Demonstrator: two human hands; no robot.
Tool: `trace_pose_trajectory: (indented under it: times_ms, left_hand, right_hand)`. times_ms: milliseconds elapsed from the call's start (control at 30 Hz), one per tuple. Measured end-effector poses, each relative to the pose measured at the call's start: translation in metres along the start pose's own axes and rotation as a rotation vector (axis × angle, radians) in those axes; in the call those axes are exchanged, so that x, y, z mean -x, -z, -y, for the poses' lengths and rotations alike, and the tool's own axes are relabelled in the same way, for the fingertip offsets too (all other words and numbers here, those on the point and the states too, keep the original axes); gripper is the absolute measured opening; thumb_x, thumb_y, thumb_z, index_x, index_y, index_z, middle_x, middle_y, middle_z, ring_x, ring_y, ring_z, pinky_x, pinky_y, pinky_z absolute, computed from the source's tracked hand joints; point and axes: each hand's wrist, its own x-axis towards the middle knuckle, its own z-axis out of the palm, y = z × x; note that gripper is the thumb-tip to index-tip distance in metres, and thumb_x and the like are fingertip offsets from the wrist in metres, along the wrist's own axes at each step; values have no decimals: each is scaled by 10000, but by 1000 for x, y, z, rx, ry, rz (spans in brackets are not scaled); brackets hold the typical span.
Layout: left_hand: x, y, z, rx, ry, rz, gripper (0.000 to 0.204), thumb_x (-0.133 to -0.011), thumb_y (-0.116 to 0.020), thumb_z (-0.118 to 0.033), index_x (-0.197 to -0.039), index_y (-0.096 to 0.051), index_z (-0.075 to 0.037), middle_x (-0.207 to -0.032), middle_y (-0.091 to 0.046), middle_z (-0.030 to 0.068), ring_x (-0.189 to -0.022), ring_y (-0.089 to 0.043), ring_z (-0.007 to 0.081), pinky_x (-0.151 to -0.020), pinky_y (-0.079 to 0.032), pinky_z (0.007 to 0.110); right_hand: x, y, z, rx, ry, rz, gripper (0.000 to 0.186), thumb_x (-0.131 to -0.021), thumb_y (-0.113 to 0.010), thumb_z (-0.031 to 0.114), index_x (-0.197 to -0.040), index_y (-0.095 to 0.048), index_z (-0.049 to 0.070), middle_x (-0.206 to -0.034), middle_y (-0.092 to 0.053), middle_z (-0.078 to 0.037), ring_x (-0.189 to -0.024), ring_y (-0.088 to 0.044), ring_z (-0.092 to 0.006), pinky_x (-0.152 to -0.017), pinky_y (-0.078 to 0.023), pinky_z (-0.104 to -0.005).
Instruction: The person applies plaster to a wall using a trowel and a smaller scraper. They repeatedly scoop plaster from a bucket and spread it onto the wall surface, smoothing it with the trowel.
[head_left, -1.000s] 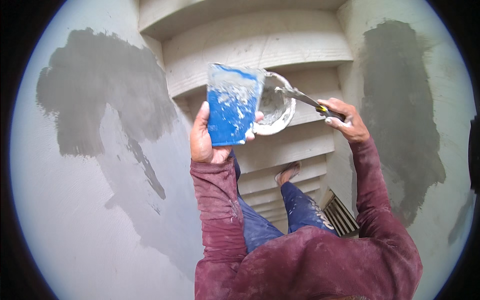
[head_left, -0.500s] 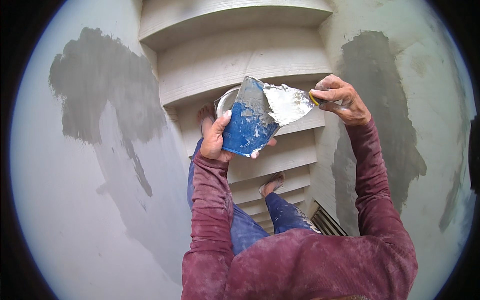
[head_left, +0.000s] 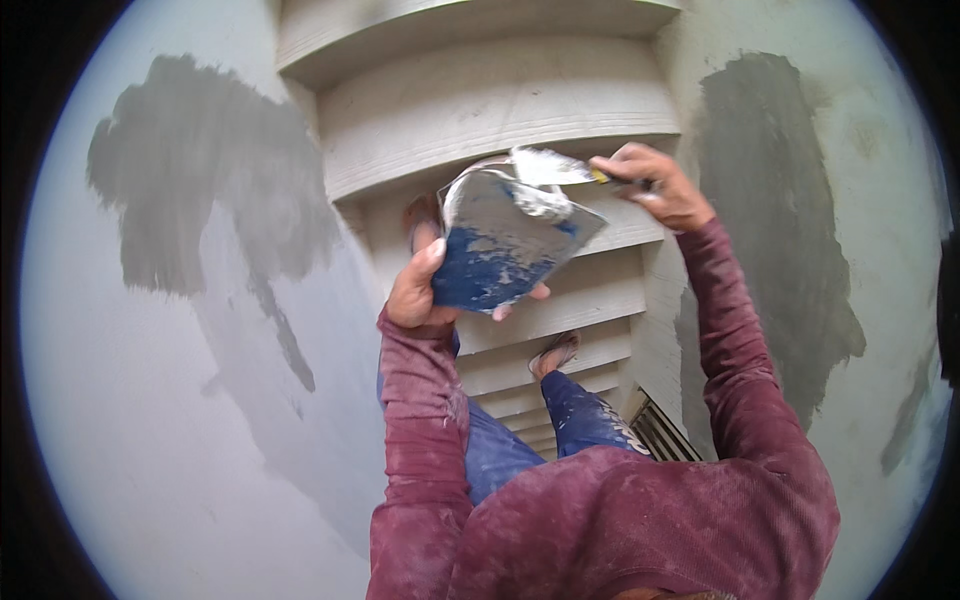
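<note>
My left hand [head_left: 415, 288] grips a flat blue putty board [head_left: 482, 265] by its lower left edge, thumb on top and fingertips showing underneath. The board is smeared with grey-white residue, and a lump of white putty [head_left: 543, 202] sits on its upper part. In my right hand [head_left: 665, 190] is a putty knife [head_left: 555, 168] with a yellow-and-black handle. Its white-coated blade points left, just above the far edge of the board and close to the lump; whether it touches cannot be made out. Behind the board a pale bucket [head_left: 451, 203] is mostly hidden.
Pale curved stairs [head_left: 500, 95] rise ahead and continue down below me. My sandalled feet stand on different steps. Walls on both sides carry grey patches, one left [head_left: 190, 170] and one right [head_left: 765, 200]. A dark slatted grate [head_left: 660, 432] lies low at right.
The putty knife has swung up and left over the board's far edge, its blade now flatter. A white lump now shows on the board, which has tilted and turned to the right.
</note>
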Motion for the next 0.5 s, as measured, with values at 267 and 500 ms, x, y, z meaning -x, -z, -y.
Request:
trace_pose_trajectory:
  times_ms: [267,500]
  left_hand:
    - [-23,-13,17,14,-99,-173,636,-888,-367,-435,-1318,-219,10,-1251,-377,270,-1053,-451,471,-654,-489,410]
    - [-83,1,66,-237,192,-194,557,-921,-283,-408,-1281,-296,16,-1179,-449,276,-1036,-513,340,-690,-485,357]
  right_hand:
    - [0,-220,-97,225,-446,291,352,-656,-543,79,-1003,-603,59,-896,-597,-196,-876,-575,-320,-787,-452,-397]
    - [40,-232,-99,-29,-357,89,307,-757,-544,201,-1006,-573,25,-1060,-540,-186,-974,-523,-334,-862,-405,-399]
